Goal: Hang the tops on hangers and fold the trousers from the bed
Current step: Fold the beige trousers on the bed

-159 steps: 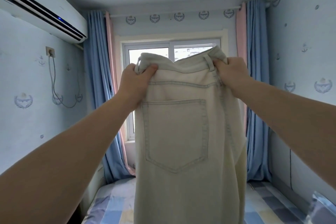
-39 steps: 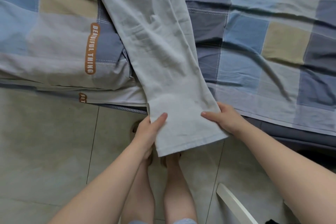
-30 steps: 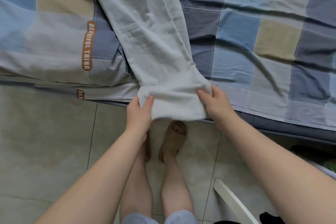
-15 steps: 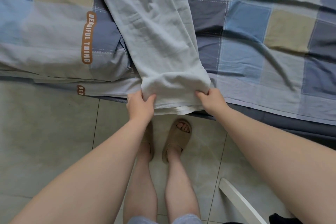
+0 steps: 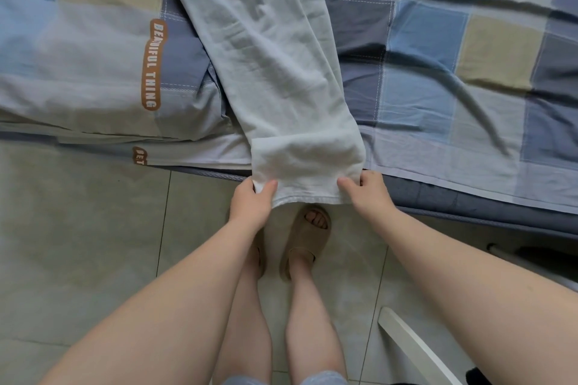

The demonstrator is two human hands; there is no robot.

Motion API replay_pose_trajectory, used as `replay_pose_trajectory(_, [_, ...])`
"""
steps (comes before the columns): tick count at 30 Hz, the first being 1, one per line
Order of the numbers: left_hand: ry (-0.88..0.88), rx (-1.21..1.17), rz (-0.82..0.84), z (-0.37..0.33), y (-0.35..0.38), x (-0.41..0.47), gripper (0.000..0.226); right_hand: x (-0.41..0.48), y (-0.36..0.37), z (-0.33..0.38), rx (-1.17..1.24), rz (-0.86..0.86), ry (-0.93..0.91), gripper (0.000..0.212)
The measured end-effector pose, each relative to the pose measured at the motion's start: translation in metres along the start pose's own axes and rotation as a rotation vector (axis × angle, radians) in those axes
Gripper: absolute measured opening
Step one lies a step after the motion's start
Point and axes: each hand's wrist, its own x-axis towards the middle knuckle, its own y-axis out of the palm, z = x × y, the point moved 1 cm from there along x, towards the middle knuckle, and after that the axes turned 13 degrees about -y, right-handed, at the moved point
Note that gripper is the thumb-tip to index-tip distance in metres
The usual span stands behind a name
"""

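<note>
Hands (image 5: 250, 201) on trousers (image 5: 281, 72) hem, bed (image 5: 438, 78) edge

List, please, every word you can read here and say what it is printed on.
"BEAUTIFUL THING": orange label on the duvet, reading sideways.
"BE": second label below it; the rest is hidden.
The trousers show no text.

I read "BEAUTIFUL THING", white letters on a brown label (image 5: 152, 64) on the duvet cover (image 5: 93, 78). Second brown label (image 5: 139, 156) at the bed (image 5: 469, 201) edge is cut off, starts "BE".
</note>
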Motion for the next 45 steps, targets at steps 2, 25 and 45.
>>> replay_pose_trajectory(2, [0.026,-0.019,0.008,-0.001,-0.002,0.003,0.014,0.003,-0.003,0.003,0.051,-0.006,-0.02,0.026])
replay_pose_trajectory(25, [0.032,-0.801,0.012,-0.14,-0.181,-0.272,0.016,-0.2,-0.133,0.275,0.631,-0.196,-0.122,0.031])
replay_pose_trajectory(45, [1.05,-1.025,0.027,-0.486,-0.444,-0.749,0.014,-0.491,-0.466,0.73,0.944,-0.253,-1.171,0.012])
